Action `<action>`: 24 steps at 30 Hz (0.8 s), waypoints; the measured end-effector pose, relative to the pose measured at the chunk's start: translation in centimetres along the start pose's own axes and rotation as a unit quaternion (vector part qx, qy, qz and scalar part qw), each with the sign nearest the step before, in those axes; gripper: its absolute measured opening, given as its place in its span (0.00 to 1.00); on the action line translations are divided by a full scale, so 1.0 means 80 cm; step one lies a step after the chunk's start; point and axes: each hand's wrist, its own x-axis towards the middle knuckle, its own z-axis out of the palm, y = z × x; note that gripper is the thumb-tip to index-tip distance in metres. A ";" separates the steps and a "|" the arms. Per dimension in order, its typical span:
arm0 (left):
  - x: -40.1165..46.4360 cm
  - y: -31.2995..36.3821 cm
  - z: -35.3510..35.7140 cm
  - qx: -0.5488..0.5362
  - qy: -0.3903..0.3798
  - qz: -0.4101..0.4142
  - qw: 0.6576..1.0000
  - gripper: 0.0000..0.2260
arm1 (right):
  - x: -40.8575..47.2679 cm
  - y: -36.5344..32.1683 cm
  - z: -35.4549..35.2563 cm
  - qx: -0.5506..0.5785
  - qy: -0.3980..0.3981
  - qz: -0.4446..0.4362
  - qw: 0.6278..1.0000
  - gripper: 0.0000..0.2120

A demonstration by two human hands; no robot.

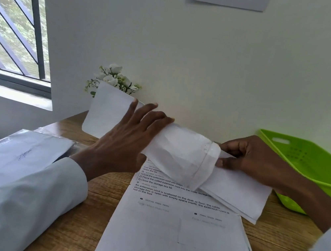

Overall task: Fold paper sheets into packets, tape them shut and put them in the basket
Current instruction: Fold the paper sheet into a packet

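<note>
packet (179, 156) held above the desk (77, 214), mid-scene, a folded white sheet with a strip of clear tape (208, 158) wrapped round its right end. left hand (124, 141) lies over the packet's left part, fingers straight and spread, pressing flat on the paper; a flap stands up behind the fingers on the far left. right hand (248, 157) at the packet's right end, thumb and fingers curled, pinching the paper just beside the tape. under the packet, a folded sheet (239, 194) lies on the printed sheets (178, 232) (text about an extension cord legible), which run to the near edge. green basket (311, 163) on the right, near the wall; what is inside i cannot tell. plastic-wrapped paper stack (19, 154) on the left. white flowers (114, 78) far behind the packet. window (16, 21) far left.
</note>
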 end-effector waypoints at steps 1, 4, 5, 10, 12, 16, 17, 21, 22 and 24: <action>0.000 0.003 0.000 0.002 -0.003 0.007 1.000 0.39 | 0.000 0.000 0.005 0.005 -0.001 -0.008 1.000 0.10; 0.000 0.008 0.000 0.008 -0.006 0.010 1.000 0.41 | 0.003 -0.001 0.015 0.018 -0.005 -0.025 1.000 0.15; 0.000 0.007 0.000 0.006 -0.005 0.007 1.000 0.41 | 0.004 -0.001 0.015 0.021 -0.004 -0.028 0.999 0.15; -0.001 -0.003 0.000 0.000 0.008 -0.024 1.000 0.42 | 0.001 0.000 -0.005 0.031 -0.031 0.001 0.999 0.14; -0.001 -0.005 -0.002 0.000 0.012 -0.038 0.999 0.43 | -0.005 0.000 -0.014 0.020 -0.065 0.029 0.997 0.11; -0.001 -0.001 -0.005 0.000 0.006 -0.029 1.000 0.44 | -0.005 0.004 -0.018 0.021 -0.022 0.047 0.998 0.08; -0.001 0.003 -0.005 0.001 0.001 -0.021 1.000 0.45 | -0.003 0.005 -0.014 0.023 -0.001 0.041 0.999 0.07; -0.002 0.006 -0.003 0.002 -0.018 -0.008 1.000 0.48 | 0.002 0.001 0.007 0.035 0.051 0.014 0.998 0.04; -0.003 0.004 -0.002 0.003 -0.021 -0.010 1.000 0.48 | 0.003 0.001 0.009 0.042 0.053 0.010 0.998 0.05; -0.005 -0.001 -0.001 0.006 -0.027 -0.011 1.000 0.48 | 0.004 0.000 0.005 0.045 0.052 0.005 0.998 0.06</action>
